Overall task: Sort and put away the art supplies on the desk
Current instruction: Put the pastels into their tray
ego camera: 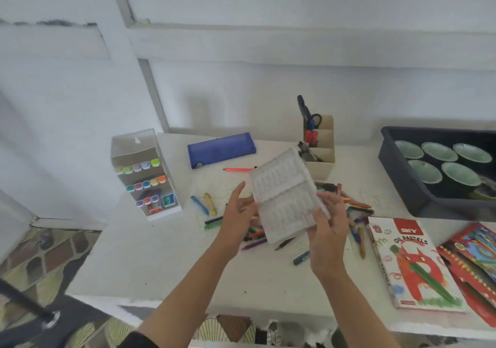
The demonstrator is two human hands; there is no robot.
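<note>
Over scattered crayons [358,204], right fingers [330,200] pinch the white tray [283,197], left fingers [247,205] straight beneath.

**White tray held above scattered crayons**

The right grip [326,229] pinches the ridged white plastic tray [284,197] at its lower right edge, thumb on the front. The left grip [237,213] touches its left edge, fingers fairly straight. Below, crayons [358,204] litter the surface [166,261] near an oil pastels box [413,264].
</note>
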